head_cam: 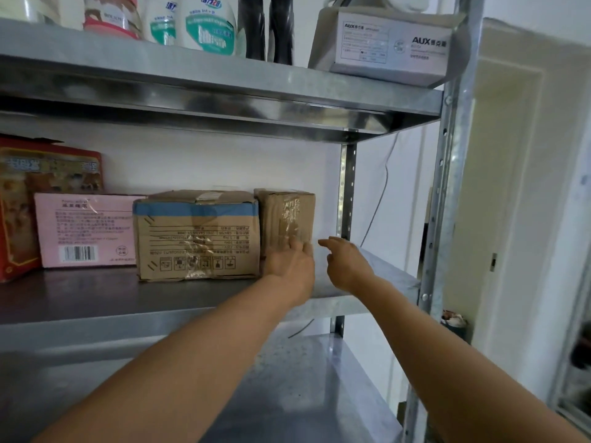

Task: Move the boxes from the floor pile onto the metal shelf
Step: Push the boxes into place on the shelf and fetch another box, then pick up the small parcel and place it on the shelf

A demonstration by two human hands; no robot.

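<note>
Item: small brown box (pixel 287 212), one, upright at the back of the middle tier of the metal shelf (pixel 160 318).

Hands, two.
- My left hand (pixel 289 262) lies against the lower right of this box's front face. Its fingers (pixel 295 244) are straight and close together, pressing flat and curled round nothing.
- My right hand (pixel 347 260) is just right of the box, holding nothing. Its fingers are loosely extended and slightly spread, and the forefinger tip (pixel 321 242) sits at the box's right edge. I cannot tell if it touches.

Boxes on the same tier, four including this one. The other three, going left from it:
- Blue-taped carton (pixel 196 238), hard against its left side and printed upside down.
- Pink box (pixel 86 230), barcode facing front.
- Red box (pixel 19 212), the tallest, cut off by the frame edge.

Tier above the box:
- One white AUX box (pixel 393 43), above and to the right.
- Two black upright pieces (pixel 252 27), almost straight above.
- Two white bottles with green labels (pixel 208 24), above and to the left.
- One pink-banded jar (pixel 108 14), furthest left.

Obstructions:
- The carton blocks the box's left.
- Right of the box is bare shelf, then the rear upright post (pixel 347 190).
- A thin cable (pixel 383 187) runs down the wall beyond the post.
</note>
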